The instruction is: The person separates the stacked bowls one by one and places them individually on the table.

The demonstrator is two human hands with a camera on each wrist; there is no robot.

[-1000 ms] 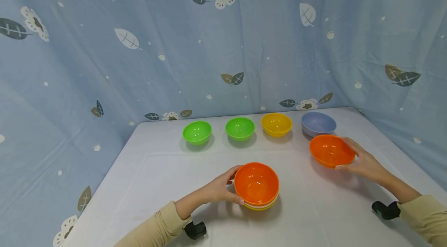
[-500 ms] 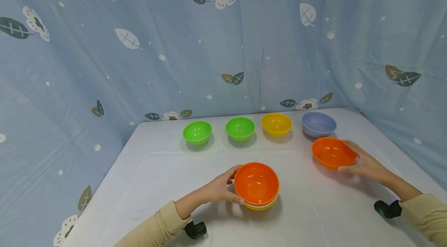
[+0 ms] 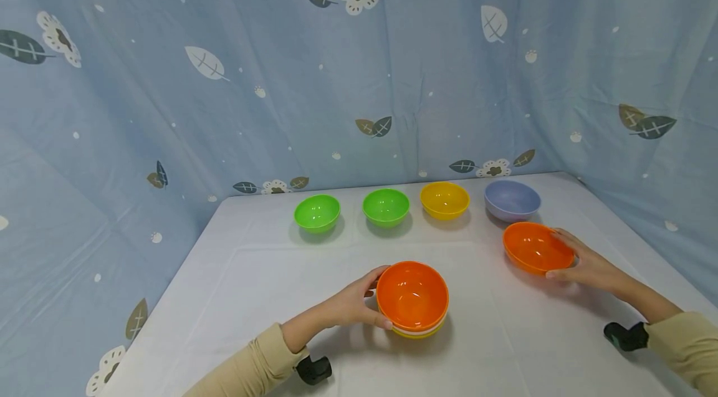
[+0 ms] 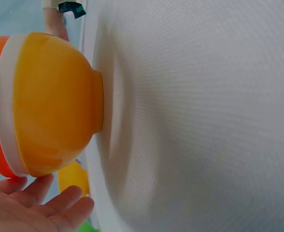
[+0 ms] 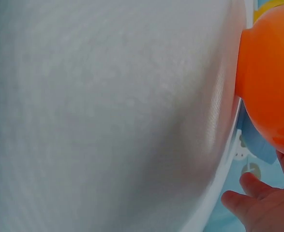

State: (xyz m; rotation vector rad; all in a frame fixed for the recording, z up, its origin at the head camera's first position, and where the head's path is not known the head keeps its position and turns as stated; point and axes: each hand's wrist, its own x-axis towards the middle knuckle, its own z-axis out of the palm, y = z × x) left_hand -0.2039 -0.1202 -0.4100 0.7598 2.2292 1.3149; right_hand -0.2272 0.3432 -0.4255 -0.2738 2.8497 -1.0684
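Note:
Near the front middle of the white table, my left hand [image 3: 353, 306] holds a nested stack of bowls from its left side, thumb at the near side and fingers at the far side. An orange bowl [image 3: 412, 296] tops the stack, with a white bowl [image 4: 8, 101] and a yellow bowl [image 4: 54, 106] beneath it. At the right, my right hand [image 3: 586, 263] grips a second orange bowl [image 3: 537, 247] by its right side. That bowl is upright, just in front of a blue bowl [image 3: 512, 200]. Whether its foot touches the cloth is hard to tell.
Along the back of the table [image 3: 269, 285] stand a green bowl [image 3: 316, 214], another green bowl [image 3: 386, 207] and a yellow bowl [image 3: 444, 200], in a row with the blue one. A blue patterned curtain [image 3: 291, 85] hangs behind the table and along its sides.
The orange bowl in my right hand has moved slightly right, toward me and apparently down. My left hand and the stack have stayed put.

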